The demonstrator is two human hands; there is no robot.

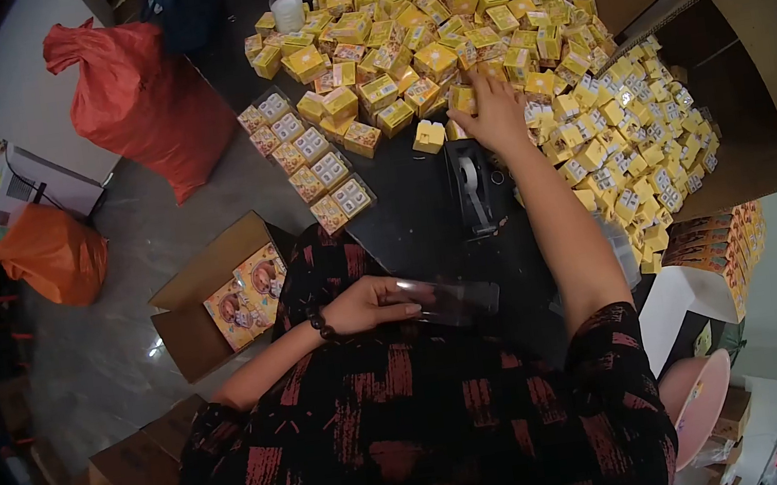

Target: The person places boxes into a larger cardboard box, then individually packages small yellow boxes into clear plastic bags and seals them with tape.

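My left hand (363, 306) is closed on a clear plastic box (460, 299), held low in front of my body. No contents show through its walls. My right hand (493, 117) reaches onto a big heap of small yellow boxes (381, 32). Its fingers are apart, with thumb and index finger around one small yellow box (461, 98); a firm grip on it cannot be made out. Just below this hand lies a tape dispenser (472, 194) with a roll of clear tape. Beside it stands a single yellow box (429, 137).
Filled clear packs (319, 175) line the table's left edge. More yellow-and-white boxes (631, 147) spill from a large carton (751, 87) at right. An open carton (210, 300) holding printed packs stands at left, near a red sack (139, 99) and an orange bag (56, 252).
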